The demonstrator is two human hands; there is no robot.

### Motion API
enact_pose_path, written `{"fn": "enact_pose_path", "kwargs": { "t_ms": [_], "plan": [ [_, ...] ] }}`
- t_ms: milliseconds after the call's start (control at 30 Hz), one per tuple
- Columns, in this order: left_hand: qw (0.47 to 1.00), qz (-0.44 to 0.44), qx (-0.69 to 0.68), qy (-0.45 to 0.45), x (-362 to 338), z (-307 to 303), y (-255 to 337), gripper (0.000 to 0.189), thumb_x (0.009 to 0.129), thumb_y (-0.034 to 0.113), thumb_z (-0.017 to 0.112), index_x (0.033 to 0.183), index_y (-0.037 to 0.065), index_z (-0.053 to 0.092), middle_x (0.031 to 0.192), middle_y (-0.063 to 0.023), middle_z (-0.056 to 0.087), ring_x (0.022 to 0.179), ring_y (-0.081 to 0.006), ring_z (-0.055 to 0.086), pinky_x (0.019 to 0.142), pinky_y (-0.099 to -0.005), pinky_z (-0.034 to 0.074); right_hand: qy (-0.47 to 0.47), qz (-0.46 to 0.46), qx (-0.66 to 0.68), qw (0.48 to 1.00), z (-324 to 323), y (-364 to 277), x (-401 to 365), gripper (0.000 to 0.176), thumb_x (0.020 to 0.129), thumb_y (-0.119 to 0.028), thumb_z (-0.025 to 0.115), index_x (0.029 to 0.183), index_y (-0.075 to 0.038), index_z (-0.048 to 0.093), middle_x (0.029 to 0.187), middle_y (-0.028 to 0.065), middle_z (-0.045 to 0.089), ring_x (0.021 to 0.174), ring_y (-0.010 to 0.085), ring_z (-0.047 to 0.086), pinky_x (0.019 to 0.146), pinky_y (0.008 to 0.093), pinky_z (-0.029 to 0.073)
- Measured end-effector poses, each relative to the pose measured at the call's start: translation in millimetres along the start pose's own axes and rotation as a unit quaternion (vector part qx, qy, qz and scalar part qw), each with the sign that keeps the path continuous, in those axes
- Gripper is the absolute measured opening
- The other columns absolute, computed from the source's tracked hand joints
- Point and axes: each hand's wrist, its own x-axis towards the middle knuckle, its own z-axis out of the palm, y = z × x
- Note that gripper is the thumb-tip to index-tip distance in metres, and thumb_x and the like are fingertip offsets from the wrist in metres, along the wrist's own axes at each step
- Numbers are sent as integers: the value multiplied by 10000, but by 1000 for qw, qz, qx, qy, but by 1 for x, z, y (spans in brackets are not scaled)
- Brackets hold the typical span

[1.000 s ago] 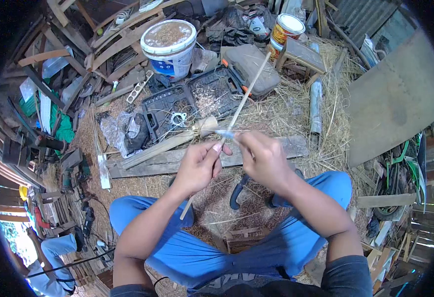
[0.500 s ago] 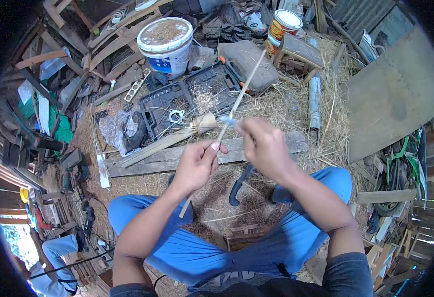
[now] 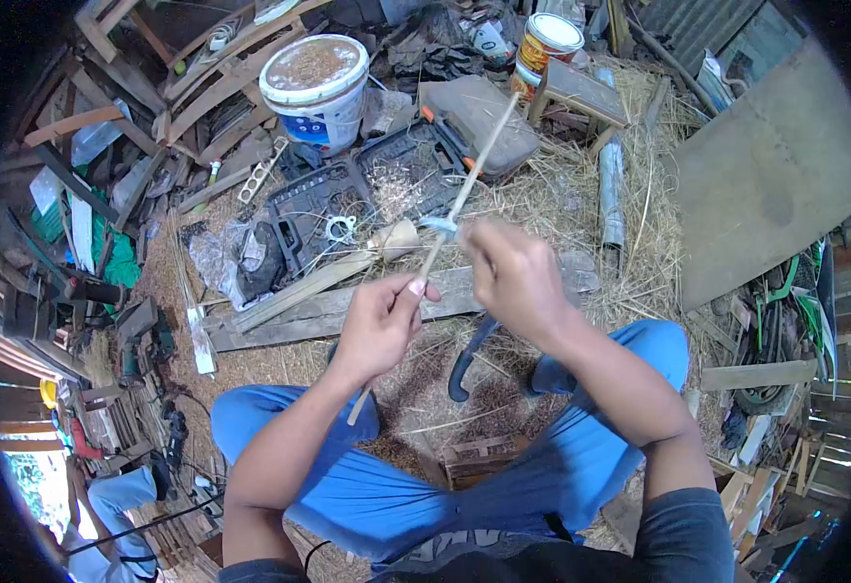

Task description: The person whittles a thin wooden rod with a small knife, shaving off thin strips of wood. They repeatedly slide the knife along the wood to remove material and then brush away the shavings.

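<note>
At 11 o'clock a white bucket (image 3: pixel 317 83) stands among scrap wood, filled near its rim with brownish sawdust. Just below it, toward the centre, an open black tool case (image 3: pixel 367 194) lies on the straw, its moulded trays dusted with pale shavings and holding a small metal ring. A grey closed case (image 3: pixel 484 121) lies beside it at 12 o'clock.

The left hand (image 3: pixel 382 325) sits just left of centre, its fingers clamped around a thin stick (image 3: pixel 479 165), thumb pressed on top. The stick hangs above the floor in front of the knees. Its long axis runs from 7 o'clock to 1 o'clock: the lower end points down toward the left knee, the upper end toward the grey case.

The right hand (image 3: pixel 513 282) is just beside the left, higher along the stick, fingers closed on a small pale-blue piece (image 3: pixel 440 225) that touches the stick; it is too blurred to name.

At 1 o'clock 1 tin (image 3: pixel 545 44) with a white top stands beside a wooden stool (image 3: pixel 586 97); its contents cannot be seen.
</note>
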Motion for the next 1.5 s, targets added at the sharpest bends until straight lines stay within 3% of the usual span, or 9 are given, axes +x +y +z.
{"fn": "enact_pose_path", "kwargs": {
  "t_ms": [267, 300, 400, 700, 800, 967, 1100, 1200, 1500],
  "plan": [
    [1000, 1, -10, -17, -4, -1, 0, 265, 1072, 161, 480, 973, -2, 663, 555, 56, 440, 488, -28, 359, 449, -249, 274, 7, -20, 9, 1000, -4, 5, 2, 42, 893, -2, 654, 920, 29, 644, 782, 207, 649, 687, 356, 670, 607, 416, 510],
    [1000, 0, -4, -19, -3, -2, 1, 265, 1072, 161, 480, 973, -2, 663, 555, 56, 440, 488, -28, 359, 449, -249, 274, 15, -30, 51, 998, -2, 2, -2, 31, 900, -36, 631, 917, -13, 619, 821, 208, 654, 719, 418, 654, 624, 491, 518],
    [1000, 1, 9, -24, -9, 1, -3, 267, 1074, 163, 476, 975, -3, 661, 554, 54, 434, 488, -29, 362, 446, -253, 274, 58, 56, 0, 997, -13, 36, 23, 47, 875, -37, 652, 912, -28, 626, 802, 190, 657, 715, 404, 665, 634, 491, 529],
    [1000, 8, 13, -17, -6, 0, -10, 290, 1075, 213, 488, 968, 6, 660, 544, 61, 424, 467, -29, 348, 445, -233, 257, 89, 68, -6, 994, -17, 42, 25, 54, 865, -41, 672, 903, -28, 635, 785, 191, 657, 743, 396, 676, 653, 469, 540],
    [999, 15, 30, -19, -8, 0, -6, 299, 1076, 221, 489, 961, 6, 662, 544, 62, 421, 471, -27, 350, 445, -234, 254, 83, -27, 5, 996, -10, 22, 9, 42, 894, -40, 643, 916, -5, 635, 777, 207, 658, 744, 418, 668, 646, 468, 538],
    [997, 33, 55, -33, -12, 3, -12, 280, 1071, 208, 500, 971, 5, 664, 551, 66, 415, 474, -27, 342, 443, -237, 248, 138, 117, -45, 982, -42, 71, 40, 53, 867, -46, 671, 841, -12, 641, 806, 225, 672, 771, 419, 672, 656, 474, 534],
    [998, 30, 58, -28, -9, 1, -8, 265, 1065, 192, 508, 973, 3, 669, 560, 70, 414, 485, -26, 344, 450, -239, 248, 119, -11, 22, 993, -25, 42, 14, 88, 897, -45, 636, 853, 32, 630, 788, 264, 664, 750, 446, 665, 664, 498, 518],
    [997, 32, 70, -20, -15, 5, -14, 267, 1061, 192, 517, 961, 2, 677, 564, 70, 422, 491, -24, 350, 453, -240, 250, 134, 148, -40, 979, -52, 78, 39, 74, 894, -36, 631, 849, 23, 630, 826, 262, 671, 783, 442, 671, 676, 502, 514],
    [996, 35, 84, 5, -4, 3, -13, 260, 1039, 221, 578, 982, 0, 703, 571, 77, 445, 500, -20, 370, 460, -234, 262, 14, -14, 32, 999, -7, 9, -13, 51, 909, -51, 636, 900, -2, 624, 813, 228, 657, 757, 406, 674, 639, 478, 526]
  ]
}}
